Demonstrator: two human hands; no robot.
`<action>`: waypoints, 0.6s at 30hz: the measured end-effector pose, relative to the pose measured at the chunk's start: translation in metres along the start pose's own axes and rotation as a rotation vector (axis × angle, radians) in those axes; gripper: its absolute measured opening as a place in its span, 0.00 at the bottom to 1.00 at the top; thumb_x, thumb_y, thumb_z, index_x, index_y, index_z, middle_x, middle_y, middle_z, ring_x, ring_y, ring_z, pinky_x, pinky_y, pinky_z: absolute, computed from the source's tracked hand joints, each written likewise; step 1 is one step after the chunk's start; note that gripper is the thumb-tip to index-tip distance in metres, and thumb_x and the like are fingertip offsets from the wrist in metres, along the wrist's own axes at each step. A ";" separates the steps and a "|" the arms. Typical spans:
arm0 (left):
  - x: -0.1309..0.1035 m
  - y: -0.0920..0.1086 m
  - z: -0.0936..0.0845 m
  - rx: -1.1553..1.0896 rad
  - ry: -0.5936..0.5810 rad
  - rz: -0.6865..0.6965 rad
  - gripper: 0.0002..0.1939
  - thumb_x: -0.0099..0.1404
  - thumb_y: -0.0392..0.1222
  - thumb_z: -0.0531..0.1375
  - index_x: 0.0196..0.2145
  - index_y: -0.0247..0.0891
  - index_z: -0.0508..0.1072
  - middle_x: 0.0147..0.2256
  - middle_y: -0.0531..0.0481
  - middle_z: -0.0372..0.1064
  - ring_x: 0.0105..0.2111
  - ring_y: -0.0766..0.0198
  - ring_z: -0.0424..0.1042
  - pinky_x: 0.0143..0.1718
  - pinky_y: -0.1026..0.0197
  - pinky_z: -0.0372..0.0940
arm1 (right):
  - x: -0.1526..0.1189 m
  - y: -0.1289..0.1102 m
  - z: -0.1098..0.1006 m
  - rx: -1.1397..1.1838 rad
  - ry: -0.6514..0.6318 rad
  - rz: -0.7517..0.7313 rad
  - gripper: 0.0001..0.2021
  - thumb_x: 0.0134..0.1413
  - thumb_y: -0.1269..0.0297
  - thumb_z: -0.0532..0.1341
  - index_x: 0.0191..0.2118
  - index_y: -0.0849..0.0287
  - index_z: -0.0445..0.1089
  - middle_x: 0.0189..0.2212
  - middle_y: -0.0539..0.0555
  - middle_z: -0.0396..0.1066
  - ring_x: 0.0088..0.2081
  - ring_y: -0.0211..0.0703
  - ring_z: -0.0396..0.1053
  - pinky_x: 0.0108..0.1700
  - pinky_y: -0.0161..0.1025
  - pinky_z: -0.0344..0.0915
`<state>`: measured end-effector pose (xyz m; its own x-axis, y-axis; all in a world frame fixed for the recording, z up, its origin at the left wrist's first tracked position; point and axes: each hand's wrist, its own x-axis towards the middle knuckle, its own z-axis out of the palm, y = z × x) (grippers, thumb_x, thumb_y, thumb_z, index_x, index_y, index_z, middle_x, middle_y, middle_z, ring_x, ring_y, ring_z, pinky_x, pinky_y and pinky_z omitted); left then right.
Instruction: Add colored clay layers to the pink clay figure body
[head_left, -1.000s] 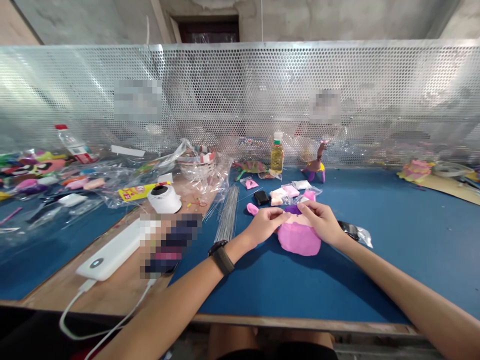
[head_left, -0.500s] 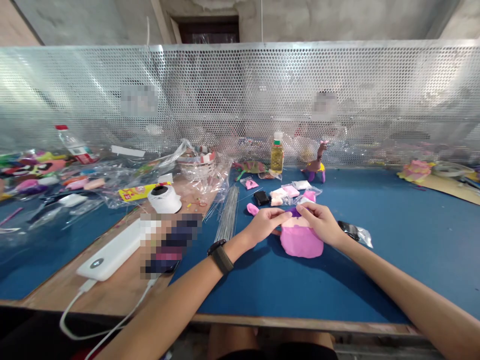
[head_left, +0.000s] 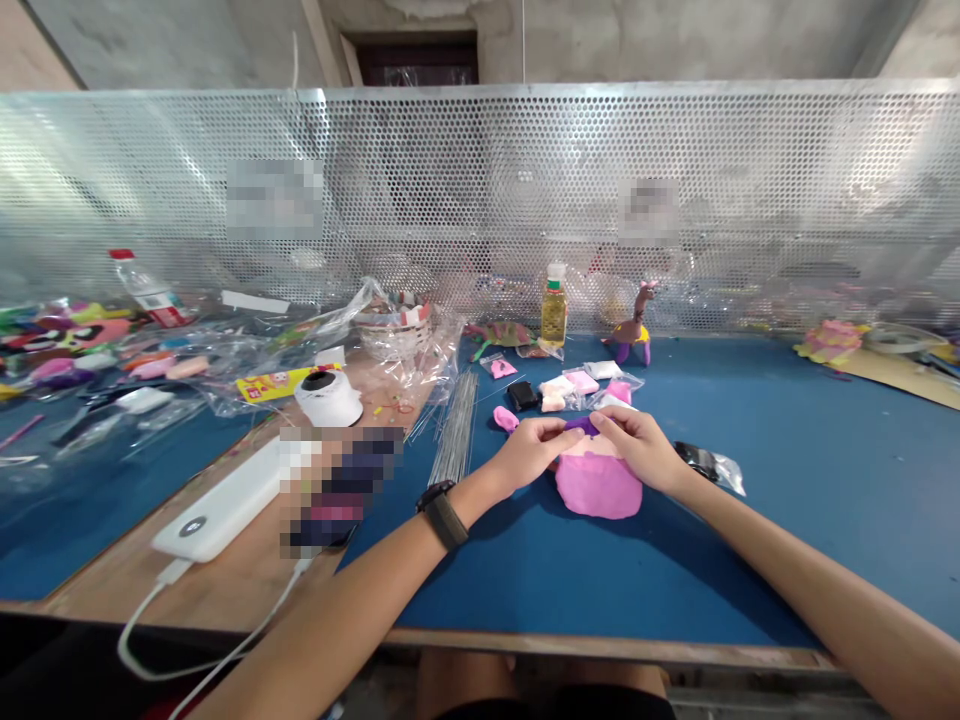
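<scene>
A flat clay piece (head_left: pixel 598 486), pink below with a pale peach band and purple clay (head_left: pixel 582 427) along its top, is held over the blue table. My left hand (head_left: pixel 534 448) pinches the purple edge from the left, thumb on top. From the right, my right hand (head_left: pixel 634 442) grips the top edge, its thumb and fingertips close to the left ones. The undersides of the fingers are hidden. Just beyond my left hand lies a small pink clay piece (head_left: pixel 505 418).
Behind the hands lie a black clay packet (head_left: pixel 523 396) and pink and white packets (head_left: pixel 581 382). Thin wires (head_left: pixel 456 430), a phone, a white power bank (head_left: pixel 232 505) and a white roll (head_left: pixel 328 398) are left. A black packet (head_left: pixel 697 460) sits right; an oil bottle (head_left: pixel 554 312) stands behind.
Both hands have shifted very slightly, and the clay piece has moved a little to the left. More of the purple clay shows between the fingers.
</scene>
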<state>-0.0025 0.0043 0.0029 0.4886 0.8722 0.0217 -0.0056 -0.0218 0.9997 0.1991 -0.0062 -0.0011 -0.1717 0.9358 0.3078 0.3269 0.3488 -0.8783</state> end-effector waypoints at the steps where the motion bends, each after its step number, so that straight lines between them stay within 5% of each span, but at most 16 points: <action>1: 0.000 0.001 0.000 -0.005 0.005 -0.006 0.22 0.58 0.59 0.67 0.28 0.35 0.74 0.26 0.53 0.64 0.28 0.67 0.64 0.28 0.64 0.61 | 0.000 0.000 0.000 0.000 -0.003 0.002 0.22 0.62 0.42 0.59 0.34 0.57 0.75 0.25 0.50 0.67 0.28 0.41 0.60 0.30 0.38 0.57; 18: -0.005 0.005 -0.001 -0.131 -0.139 -0.114 0.24 0.56 0.60 0.70 0.36 0.35 0.77 0.33 0.50 0.70 0.35 0.63 0.69 0.39 0.59 0.65 | -0.001 -0.001 -0.001 -0.003 -0.030 0.008 0.21 0.63 0.43 0.60 0.35 0.58 0.76 0.28 0.51 0.69 0.30 0.41 0.63 0.32 0.37 0.59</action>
<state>-0.0052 0.0004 0.0082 0.6079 0.7896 -0.0837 -0.0518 0.1447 0.9881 0.1992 -0.0073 0.0000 -0.1969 0.9366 0.2898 0.3309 0.3418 -0.8796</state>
